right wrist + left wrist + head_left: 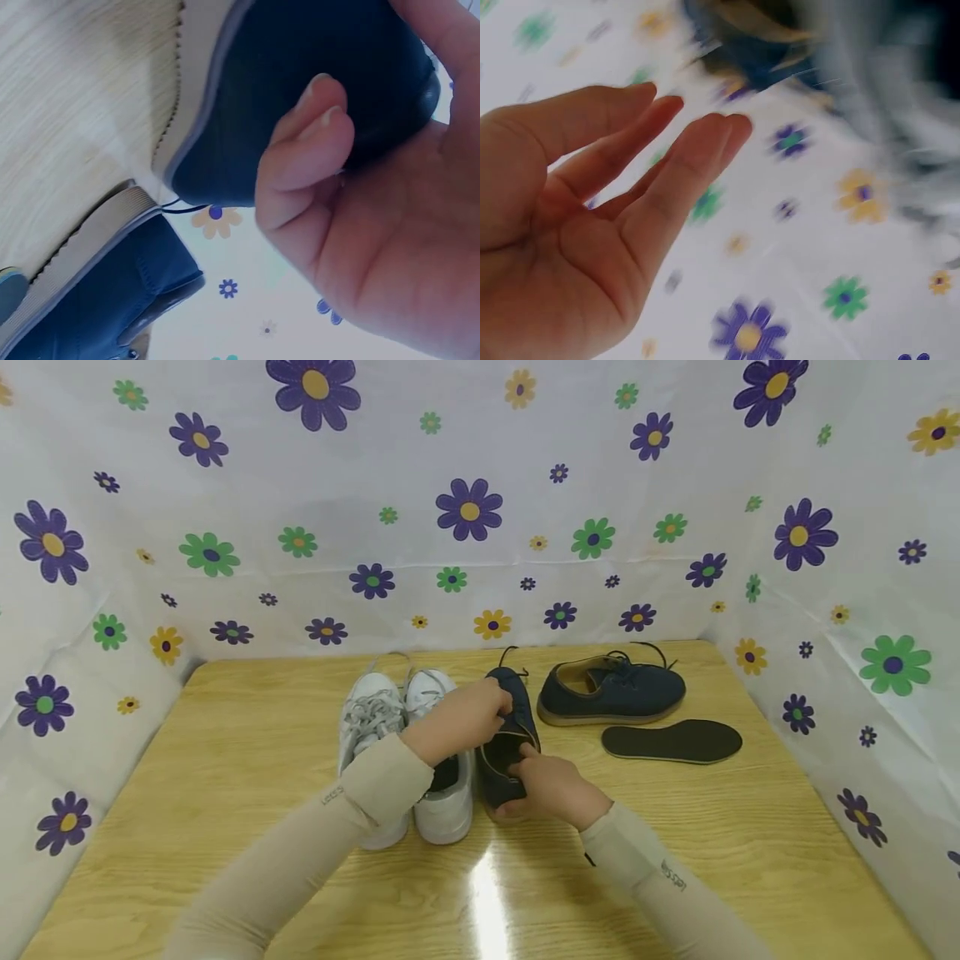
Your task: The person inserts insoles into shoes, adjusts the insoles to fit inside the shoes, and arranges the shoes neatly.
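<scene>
A navy lace-up shoe (491, 789) stands upright with its heel toward me and its toe away. My right hand (551, 785) grips it near the heel, fingertips at the rim of the opening and thumb low at the back. In the right wrist view, two curled fingers (319, 142) lie against the shoe's navy side. My left hand (461, 720) hovers over the front of this shoe and the neighbouring white one. Its fingers (697, 161) are loosely extended, with nothing between them and the thumb in the left wrist view.
Two white sneakers (442, 818) stand side by side on the left, partly behind my left arm. The other navy shoe (615, 697) lies sideways at the back right, a black insole (671, 742) in front of it. Flowered cloth (468, 443) surrounds the wooden table (247, 735).
</scene>
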`<action>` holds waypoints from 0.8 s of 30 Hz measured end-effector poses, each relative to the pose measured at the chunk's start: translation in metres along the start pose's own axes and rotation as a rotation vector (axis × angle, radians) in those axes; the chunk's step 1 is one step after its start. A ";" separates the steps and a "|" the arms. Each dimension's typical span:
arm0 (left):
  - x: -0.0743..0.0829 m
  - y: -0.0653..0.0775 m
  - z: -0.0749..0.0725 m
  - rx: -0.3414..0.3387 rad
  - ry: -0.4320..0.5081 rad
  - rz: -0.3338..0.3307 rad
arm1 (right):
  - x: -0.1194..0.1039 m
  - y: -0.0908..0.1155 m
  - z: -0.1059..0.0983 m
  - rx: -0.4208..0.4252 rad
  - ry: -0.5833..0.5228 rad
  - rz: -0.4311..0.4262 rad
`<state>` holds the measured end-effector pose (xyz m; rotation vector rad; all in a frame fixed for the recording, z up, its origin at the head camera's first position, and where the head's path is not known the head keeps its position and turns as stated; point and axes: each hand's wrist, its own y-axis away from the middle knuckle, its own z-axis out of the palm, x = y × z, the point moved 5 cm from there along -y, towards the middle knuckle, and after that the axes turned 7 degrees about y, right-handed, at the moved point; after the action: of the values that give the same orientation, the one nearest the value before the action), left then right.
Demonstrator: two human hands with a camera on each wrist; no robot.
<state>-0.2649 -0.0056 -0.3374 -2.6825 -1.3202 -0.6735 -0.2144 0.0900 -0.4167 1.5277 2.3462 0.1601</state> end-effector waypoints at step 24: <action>-0.024 0.104 -0.034 0.519 0.428 0.072 | 0.082 -0.025 -0.054 0.579 -0.058 0.213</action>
<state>-0.2090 -0.0971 -0.3039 -2.0253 -1.0919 -0.7227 -0.2845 0.1579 -0.3908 2.0025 2.2905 -0.5545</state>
